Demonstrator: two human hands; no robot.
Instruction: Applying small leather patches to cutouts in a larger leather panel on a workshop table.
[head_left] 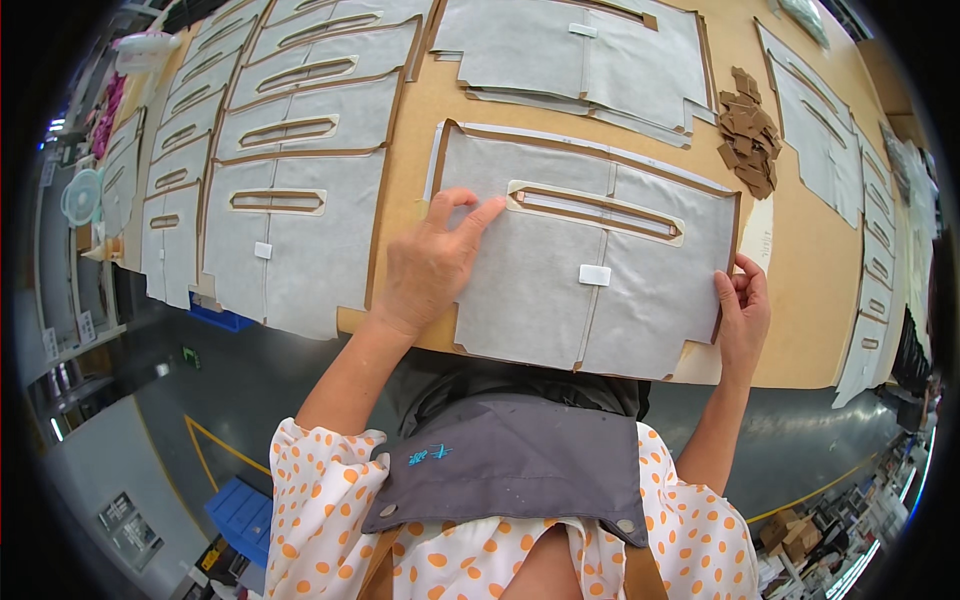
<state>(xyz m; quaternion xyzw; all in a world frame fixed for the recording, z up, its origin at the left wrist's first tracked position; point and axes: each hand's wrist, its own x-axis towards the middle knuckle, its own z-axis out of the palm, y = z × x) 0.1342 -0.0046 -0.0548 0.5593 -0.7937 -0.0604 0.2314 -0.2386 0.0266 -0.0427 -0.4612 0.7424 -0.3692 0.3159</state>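
In front of me on the table lies a grey fabric panel (530, 290) with brown tape edges, a seam down its middle and a small white label (594, 275). A long slot (597, 214) framed in pale material and brown strips crosses its upper part. My left hand (425, 262) rests over the panel's left side, a fingertip touching by the slot's left end. Its thumb and bent forefinger stand apart, and the other fingers are partly hidden. At the right edge, my right hand (743, 310) pinches the panel's brown-taped border between thumb and fingers.
Similar panels overlap in rows at left (290, 230) and right (815, 125), with a stack (580, 60) beyond. A pile of brown pieces (748, 135) lies to the right. A small pale-green fan (82, 196) stands far left. The table's near edge (790, 387) runs before me.
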